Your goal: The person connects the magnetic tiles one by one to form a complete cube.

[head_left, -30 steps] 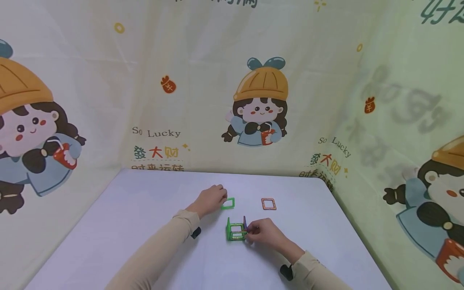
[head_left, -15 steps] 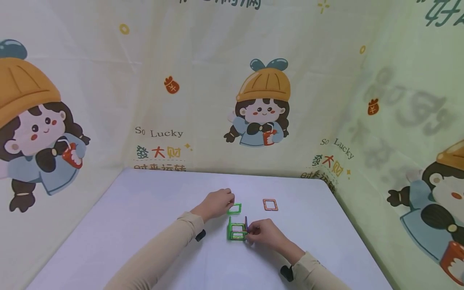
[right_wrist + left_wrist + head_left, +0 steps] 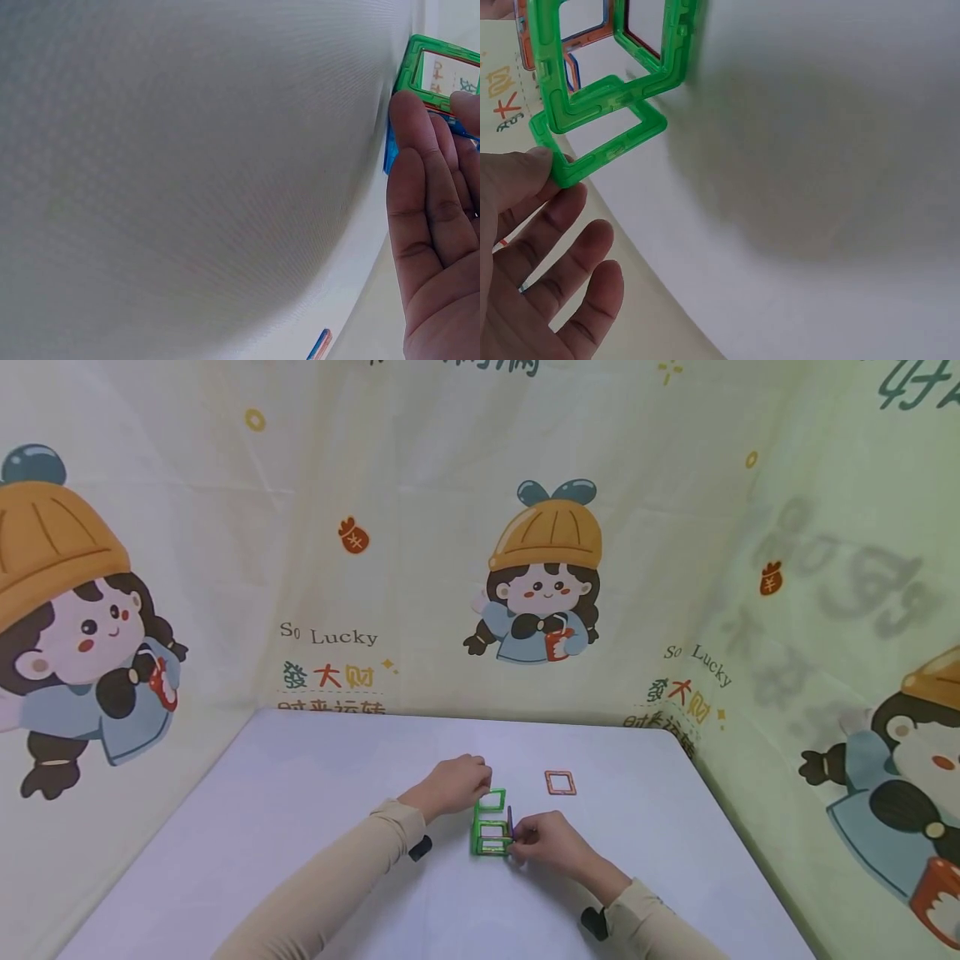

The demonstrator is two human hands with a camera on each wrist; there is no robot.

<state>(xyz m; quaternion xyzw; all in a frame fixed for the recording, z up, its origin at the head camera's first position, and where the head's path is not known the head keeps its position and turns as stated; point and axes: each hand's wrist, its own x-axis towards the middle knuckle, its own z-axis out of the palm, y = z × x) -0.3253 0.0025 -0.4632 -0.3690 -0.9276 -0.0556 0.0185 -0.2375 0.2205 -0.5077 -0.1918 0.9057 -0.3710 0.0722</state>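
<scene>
A small box of square magnetic tiles (image 3: pixel 474 840) stands on the table, with green sides and a purple-blue tile (image 3: pixel 510 821) upright at its right. My left hand (image 3: pixel 452 787) pinches a green square tile (image 3: pixel 615 152) by one corner between thumb and forefinger, the other fingers spread loosely. That tile stands at the box's far left edge, overlapping it in the left wrist view. With my right hand (image 3: pixel 551 843) I hold the box's right side, thumb and fingertips at the green tile (image 3: pixel 435 98) and the blue tile (image 3: pixel 390 154) in the right wrist view.
A loose orange square tile (image 3: pixel 562 793) lies flat on the white table (image 3: pixel 360 743), behind and right of the box. Printed cloth (image 3: pixel 420 610) hangs around the table's back and sides. A black wrist device (image 3: pixel 594 924) sits under the right cuff.
My left hand has brought the green tile right and nearer, from behind the box to its far left edge. The right hand stays at the box's right side.
</scene>
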